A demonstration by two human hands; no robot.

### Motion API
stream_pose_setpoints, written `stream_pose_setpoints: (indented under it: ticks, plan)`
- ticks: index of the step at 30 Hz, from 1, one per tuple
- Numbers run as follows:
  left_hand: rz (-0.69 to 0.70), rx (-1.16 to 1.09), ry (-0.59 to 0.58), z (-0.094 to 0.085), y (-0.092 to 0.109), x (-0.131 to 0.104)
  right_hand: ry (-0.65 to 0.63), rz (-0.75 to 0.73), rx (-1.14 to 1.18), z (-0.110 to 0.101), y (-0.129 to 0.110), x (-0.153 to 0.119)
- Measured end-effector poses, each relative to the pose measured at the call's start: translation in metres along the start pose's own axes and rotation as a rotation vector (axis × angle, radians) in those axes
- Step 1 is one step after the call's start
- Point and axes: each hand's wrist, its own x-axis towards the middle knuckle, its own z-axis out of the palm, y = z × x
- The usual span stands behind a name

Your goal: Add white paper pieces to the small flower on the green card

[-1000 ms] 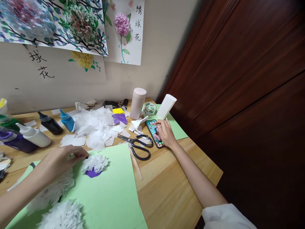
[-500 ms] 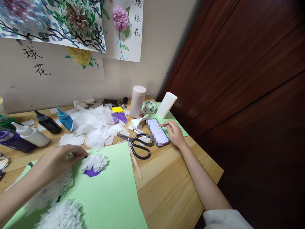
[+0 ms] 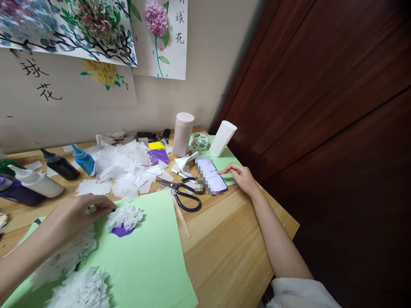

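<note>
My left hand (image 3: 80, 216) is closed in a pinch on a small dark bit that I cannot make out, at the left edge of a white tissue-paper flower (image 3: 126, 217). Under that flower a flat purple piece (image 3: 122, 231) shows on the green paper sheet (image 3: 150, 252). Two more white paper flowers lie nearer me; one (image 3: 80, 288) is cut off by the frame, the other (image 3: 77, 246) is partly behind my arm. With its index finger stretched out, my right hand (image 3: 242, 177) touches the lit screen of a phone (image 3: 212, 174) and holds nothing.
Black-handled scissors (image 3: 180, 190) and a wooden stick (image 3: 183, 216) lie between sheet and phone. White tissue squares (image 3: 125, 160) are heaped behind. Paint bottles (image 3: 59, 164) stand left; a pink flask (image 3: 183, 134), tape roll (image 3: 201, 141) and white cylinder (image 3: 223, 139) stand at the back.
My right index finger has moved lower on the phone and toward its right edge, and the screen content differs. The left hand keeps its pinch by the flower. The view has shifted slightly.
</note>
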Motion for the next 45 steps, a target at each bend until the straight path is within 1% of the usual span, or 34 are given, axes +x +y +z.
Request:
stream_pose_setpoints:
  ticks: [2,7,10,12,14,17,19,20,23,24,26,29,33,38,40,45]
  plan:
    - [0.005,0.007,0.008,-0.001,0.001,0.0,-0.009,0.009,-0.016,-0.001,0.0,0.0]
    - [-0.024,0.012,-0.055,-0.004,0.002,0.001,-0.027,0.027,-0.058,-0.001,-0.002,-0.001]
    - [-0.022,0.018,-0.022,-0.004,0.003,0.0,-0.026,0.035,-0.118,0.0,-0.001,0.001]
    - [-0.021,0.015,-0.005,-0.003,0.003,0.0,0.013,0.049,-0.144,0.001,0.005,0.002]
    - [-0.026,0.009,-0.011,-0.004,0.003,0.0,0.051,0.103,-0.128,0.003,0.015,0.004]
    - [-0.03,0.008,-0.051,-0.005,0.002,0.001,0.006,0.217,-0.045,0.007,0.029,0.005]
    - [-0.036,0.01,-0.062,-0.005,0.002,0.001,-0.013,0.251,-0.006,0.011,0.034,0.005]
    - [-0.036,0.009,-0.059,-0.005,0.003,0.001,0.005,0.26,0.001,0.014,0.034,0.005]
    - [-0.025,0.004,-0.013,-0.004,0.004,-0.001,0.112,0.299,-0.002,0.024,0.031,0.006]
    - [-0.026,0.004,-0.017,-0.004,0.004,-0.001,0.137,0.319,-0.002,0.028,0.03,0.007]
    - [-0.031,0.002,-0.036,-0.004,0.003,-0.001,0.166,0.347,-0.003,0.034,0.029,0.008]
    - [-0.031,-0.001,-0.03,-0.005,0.003,0.0,0.191,0.34,-0.015,0.038,0.03,0.009]
    - [-0.043,0.006,-0.074,-0.005,0.001,0.001,0.19,0.338,-0.003,0.039,0.031,0.01]
    - [-0.056,0.017,-0.084,-0.005,-0.002,0.003,0.198,0.388,0.097,0.036,0.027,0.011]
    - [-0.062,0.01,-0.104,-0.006,-0.003,0.003,0.203,0.39,0.103,0.034,0.025,0.011]
    - [-0.067,0.021,-0.104,-0.007,-0.001,0.003,0.174,0.387,0.115,0.028,0.021,0.01]
